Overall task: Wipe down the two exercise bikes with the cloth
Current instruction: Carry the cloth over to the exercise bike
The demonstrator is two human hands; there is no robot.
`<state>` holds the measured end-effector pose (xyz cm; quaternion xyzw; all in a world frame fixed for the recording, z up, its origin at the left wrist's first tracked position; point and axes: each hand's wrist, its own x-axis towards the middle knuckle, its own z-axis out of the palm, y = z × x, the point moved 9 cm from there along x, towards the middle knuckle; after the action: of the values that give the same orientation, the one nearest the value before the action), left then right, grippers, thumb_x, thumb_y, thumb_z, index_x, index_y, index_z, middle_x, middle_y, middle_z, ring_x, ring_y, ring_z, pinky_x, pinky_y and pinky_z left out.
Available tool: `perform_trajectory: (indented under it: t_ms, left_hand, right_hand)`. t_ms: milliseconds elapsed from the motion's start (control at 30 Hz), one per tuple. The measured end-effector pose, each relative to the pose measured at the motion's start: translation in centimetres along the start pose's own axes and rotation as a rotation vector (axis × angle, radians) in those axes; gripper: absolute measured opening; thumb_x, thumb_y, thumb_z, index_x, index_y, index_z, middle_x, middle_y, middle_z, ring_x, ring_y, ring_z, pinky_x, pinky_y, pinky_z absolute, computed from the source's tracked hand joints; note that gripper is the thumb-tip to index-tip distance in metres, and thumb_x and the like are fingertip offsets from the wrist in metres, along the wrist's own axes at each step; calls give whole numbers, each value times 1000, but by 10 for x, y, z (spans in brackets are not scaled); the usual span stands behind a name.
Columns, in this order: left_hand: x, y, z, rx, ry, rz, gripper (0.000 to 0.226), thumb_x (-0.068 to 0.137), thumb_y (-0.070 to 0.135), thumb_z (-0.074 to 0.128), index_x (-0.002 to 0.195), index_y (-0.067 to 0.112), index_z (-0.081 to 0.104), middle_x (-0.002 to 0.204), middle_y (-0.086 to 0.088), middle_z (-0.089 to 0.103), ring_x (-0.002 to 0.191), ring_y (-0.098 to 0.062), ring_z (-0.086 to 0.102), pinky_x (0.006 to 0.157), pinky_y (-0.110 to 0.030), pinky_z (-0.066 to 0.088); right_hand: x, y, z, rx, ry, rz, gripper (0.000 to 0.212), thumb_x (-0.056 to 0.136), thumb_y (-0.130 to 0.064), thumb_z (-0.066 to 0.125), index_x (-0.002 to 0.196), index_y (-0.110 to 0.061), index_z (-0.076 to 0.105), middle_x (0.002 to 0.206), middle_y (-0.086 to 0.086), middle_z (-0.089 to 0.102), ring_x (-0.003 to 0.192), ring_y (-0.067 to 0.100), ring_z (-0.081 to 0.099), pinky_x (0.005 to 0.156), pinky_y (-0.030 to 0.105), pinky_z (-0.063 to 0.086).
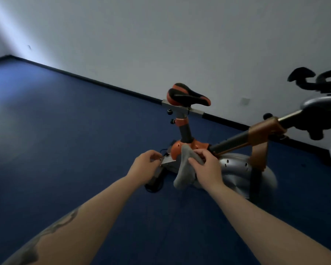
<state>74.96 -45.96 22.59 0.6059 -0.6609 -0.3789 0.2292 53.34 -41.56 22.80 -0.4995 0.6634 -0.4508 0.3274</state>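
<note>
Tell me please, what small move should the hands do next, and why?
Probably slide the grey cloth along the orange frame joint of the bike. The right hand already grips the cloth against it, while the left hand holds the metal bracket beside it.

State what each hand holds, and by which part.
The right hand grips the grey cloth at its upper bunched part, against the bike frame. The left hand pinches a metal part's edge.
</note>
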Motion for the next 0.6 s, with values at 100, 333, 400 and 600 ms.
perform_trajectory:
  t_ms: [100,333,400,600]
  left_hand:
    - [24,-20,-34,-15,26,-9,20,97,19,54,114,22,62,108,7,63,99,-11,57,79,-25,43]
    - [95,-67,-82,-50,43,-46,21,98,21,53,117,25,61,110,11,61,102,-8,56,80,-23,42]
    - [129,-78,-97,-52,48,-47,21,98,21,53,117,25,61,111,11,61,101,-8,56,78,-21,43]
    - [218,-109,-149,-83,75,-94,17,97,22,54,110,30,60,110,11,63,91,0,57,59,-13,41]
  right_hand:
    - [26,-29,40,-32,-17,-63,12,88,-23,68,98,-30,64,95,-14,65,91,4,61,82,27,51]
    - [95,-52,124,-81,-74,-98,16,90,-25,66,105,-27,62,96,-14,64,92,4,59,80,27,51]
    - [125,-52,150,-82,-80,-98,14,90,-25,66,103,-29,62,94,-16,64,90,2,59,79,26,51]
    - [213,-66,218,-103,-128,-90,12,88,-26,67,93,-36,62,92,-19,64,90,-2,58,73,20,44]
